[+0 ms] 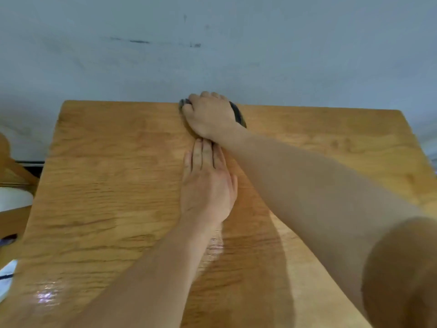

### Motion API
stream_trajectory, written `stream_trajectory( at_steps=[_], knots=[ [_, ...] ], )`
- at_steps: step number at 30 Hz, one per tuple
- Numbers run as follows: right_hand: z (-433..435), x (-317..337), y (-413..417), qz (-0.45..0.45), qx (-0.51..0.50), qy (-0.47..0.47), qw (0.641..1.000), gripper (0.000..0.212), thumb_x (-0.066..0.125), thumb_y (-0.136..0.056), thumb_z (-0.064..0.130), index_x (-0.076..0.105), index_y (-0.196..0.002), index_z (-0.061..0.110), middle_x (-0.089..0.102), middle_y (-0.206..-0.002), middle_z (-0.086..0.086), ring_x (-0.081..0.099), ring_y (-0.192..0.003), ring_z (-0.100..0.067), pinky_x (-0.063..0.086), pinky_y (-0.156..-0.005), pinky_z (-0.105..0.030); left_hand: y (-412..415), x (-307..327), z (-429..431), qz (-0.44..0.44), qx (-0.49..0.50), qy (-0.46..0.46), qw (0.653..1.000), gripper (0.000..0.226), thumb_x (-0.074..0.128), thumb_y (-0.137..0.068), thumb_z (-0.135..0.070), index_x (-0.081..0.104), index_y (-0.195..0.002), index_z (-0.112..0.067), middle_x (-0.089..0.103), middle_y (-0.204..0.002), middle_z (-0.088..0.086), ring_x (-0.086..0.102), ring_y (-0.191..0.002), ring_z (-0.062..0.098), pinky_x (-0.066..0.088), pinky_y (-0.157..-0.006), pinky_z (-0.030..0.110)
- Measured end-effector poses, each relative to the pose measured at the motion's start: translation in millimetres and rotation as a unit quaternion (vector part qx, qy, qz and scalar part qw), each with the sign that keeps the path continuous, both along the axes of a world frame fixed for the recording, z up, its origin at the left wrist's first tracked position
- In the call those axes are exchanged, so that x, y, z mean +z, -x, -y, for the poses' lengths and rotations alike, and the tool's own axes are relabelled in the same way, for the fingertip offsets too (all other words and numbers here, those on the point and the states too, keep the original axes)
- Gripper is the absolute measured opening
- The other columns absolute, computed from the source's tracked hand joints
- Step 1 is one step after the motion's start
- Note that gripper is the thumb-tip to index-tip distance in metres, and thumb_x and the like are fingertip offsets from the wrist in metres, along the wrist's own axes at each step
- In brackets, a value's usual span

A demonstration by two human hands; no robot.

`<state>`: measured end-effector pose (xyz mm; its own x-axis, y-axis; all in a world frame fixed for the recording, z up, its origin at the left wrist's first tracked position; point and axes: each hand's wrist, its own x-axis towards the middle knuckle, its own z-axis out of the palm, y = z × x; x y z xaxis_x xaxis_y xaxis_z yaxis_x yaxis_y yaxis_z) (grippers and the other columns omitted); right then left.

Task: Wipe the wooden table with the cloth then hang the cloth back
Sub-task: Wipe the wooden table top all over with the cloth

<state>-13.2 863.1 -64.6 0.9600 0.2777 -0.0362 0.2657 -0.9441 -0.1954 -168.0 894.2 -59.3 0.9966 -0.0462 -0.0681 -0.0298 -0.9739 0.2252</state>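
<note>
The wooden table (106,174) fills most of the head view, its far edge against a pale wall. My right hand (209,114) reaches to the far edge and presses down on a dark cloth (238,116). Only the cloth's dark rim shows, on both sides of the hand. My left hand (207,183) lies flat on the tabletop just behind the right wrist, fingers straight and close together, holding nothing.
A grey-blue wall (212,55) with dark scuff marks rises right behind the table. A wooden chair part (14,171) and a white object (11,197) sit off the table's left side. A glossy reflection (46,297) shows near the front left.
</note>
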Motion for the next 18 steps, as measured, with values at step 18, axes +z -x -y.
stream_trajectory(
  at_steps=[18],
  knots=[
    [66,3,-17,0.007,0.003,0.032,0.999,0.041,0.032,-0.099,0.03,0.069,-0.102,0.013,0.07,-0.108,-0.012,0.064,-0.101,-0.035,0.045,-0.084,-0.04,-8,1,10,-0.004,0.05,-0.021,0.999,0.066,0.023,-0.085,-0.036,0.031,-0.145,-0.009,0.029,-0.154,0.008,0.021,-0.143,0.022,0.012,-0.116,0.038]
  ],
)
